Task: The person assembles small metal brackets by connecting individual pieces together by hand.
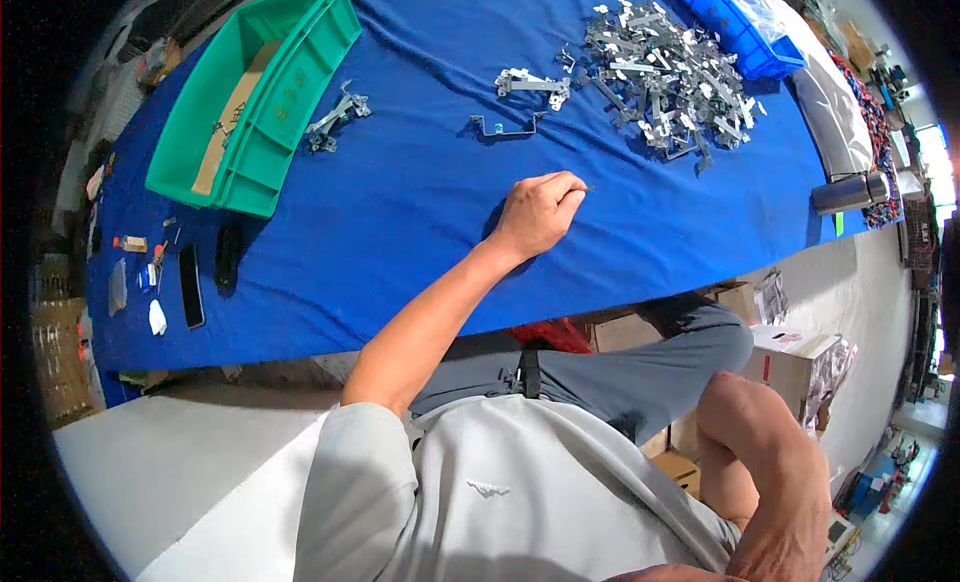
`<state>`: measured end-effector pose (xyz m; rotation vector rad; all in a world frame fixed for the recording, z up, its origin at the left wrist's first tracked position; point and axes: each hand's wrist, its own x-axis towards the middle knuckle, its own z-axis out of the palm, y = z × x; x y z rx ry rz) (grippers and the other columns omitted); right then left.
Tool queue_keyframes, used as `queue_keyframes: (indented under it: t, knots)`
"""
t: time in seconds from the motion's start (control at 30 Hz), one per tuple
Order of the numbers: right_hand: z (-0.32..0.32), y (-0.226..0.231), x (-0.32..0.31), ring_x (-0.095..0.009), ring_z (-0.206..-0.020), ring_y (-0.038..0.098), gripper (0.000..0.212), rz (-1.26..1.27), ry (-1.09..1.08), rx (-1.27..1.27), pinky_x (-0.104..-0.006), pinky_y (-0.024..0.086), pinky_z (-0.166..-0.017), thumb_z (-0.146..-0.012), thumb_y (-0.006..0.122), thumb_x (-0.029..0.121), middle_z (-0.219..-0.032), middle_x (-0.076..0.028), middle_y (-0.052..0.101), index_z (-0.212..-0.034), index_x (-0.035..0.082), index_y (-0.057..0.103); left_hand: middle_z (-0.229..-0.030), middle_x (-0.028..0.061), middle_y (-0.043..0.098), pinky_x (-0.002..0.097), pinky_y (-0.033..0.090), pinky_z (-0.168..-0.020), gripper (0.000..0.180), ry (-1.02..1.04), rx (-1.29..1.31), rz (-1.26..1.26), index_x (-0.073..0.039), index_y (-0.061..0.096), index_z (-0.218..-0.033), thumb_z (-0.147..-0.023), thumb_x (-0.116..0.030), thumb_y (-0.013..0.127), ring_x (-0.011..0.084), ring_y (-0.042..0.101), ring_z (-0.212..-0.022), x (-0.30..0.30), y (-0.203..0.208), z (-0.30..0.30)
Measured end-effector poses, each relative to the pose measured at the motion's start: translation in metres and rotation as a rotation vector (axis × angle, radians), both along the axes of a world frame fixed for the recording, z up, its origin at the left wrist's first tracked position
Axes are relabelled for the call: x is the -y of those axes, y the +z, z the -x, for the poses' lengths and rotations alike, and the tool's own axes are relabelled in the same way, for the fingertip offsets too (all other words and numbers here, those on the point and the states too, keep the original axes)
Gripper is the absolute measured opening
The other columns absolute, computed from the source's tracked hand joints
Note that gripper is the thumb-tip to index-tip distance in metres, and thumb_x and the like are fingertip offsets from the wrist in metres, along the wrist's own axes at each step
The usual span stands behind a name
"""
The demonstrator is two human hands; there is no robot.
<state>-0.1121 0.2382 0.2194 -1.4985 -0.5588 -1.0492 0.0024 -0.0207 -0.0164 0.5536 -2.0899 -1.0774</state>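
My left hand (540,214) rests on the blue cloth (400,232) in the middle of the table. Its fingers are closed, and a tiny thin thing pokes out at the fingertips, too small to name. Just beyond it lies a U-shaped metal bracket (510,133) with a small greenish piece at its middle. Farther back are a few metal brackets (532,86) lying together. More brackets (340,118) are grouped beside the green crate. My right arm (765,462) is bent at the lower right, off the table; its hand does not show.
A big heap of metal brackets (665,77) lies at the far right, near a blue bin (745,32). The green crate (270,132) stands at the left. A phone (191,286), a black case (229,258) and small bottles are nearer. A dark flask (850,193) lies at the right edge.
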Motion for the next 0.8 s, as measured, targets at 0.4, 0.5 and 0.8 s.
queue_keyframes:
  t: [0.4,0.5,0.8]
  knots:
    - [-0.039,-0.020,0.055,-0.031,-0.076,0.063,0.007,-0.011,0.028,0.070,-0.0406,0.052,-0.064,-0.085,0.060,0.012,-0.080,-0.010,0.061,-0.082,0.014,0.067,-0.088,0.0174,0.070,0.0407,0.054,-0.073,0.016,0.014,-0.011,0.064,-0.001,0.068,-0.092,-0.091,-0.015,0.061,0.0340,0.069,-0.083,0.002,-0.008,0.001]
    - [-0.018,-0.103,-0.031,-0.040,-0.106,0.062,0.032,-0.781,-0.379,-0.231,-0.0515,0.049,-0.094,-0.092,0.062,0.022,-0.102,-0.018,0.067,-0.104,-0.007,0.065,-0.087,0.0180,0.070,0.0422,0.054,-0.072,0.015,-0.018,0.004,0.087,-0.002,0.067,-0.091,-0.091,-0.015,0.061,0.0359,0.068,-0.083,-0.001,-0.003,0.008]
    - [0.031,-0.322,0.048,-0.036,-0.147,0.025,0.084,-0.099,-1.086,-2.233,-0.0461,0.024,-0.120,-0.082,0.062,0.062,-0.158,-0.019,0.029,-0.150,0.018,0.040,-0.090,0.0178,0.069,0.0445,0.053,-0.074,0.016,0.020,0.086,0.139,-0.003,0.066,-0.094,-0.092,-0.017,0.058,0.0368,0.068,-0.084,0.003,-0.008,0.004]
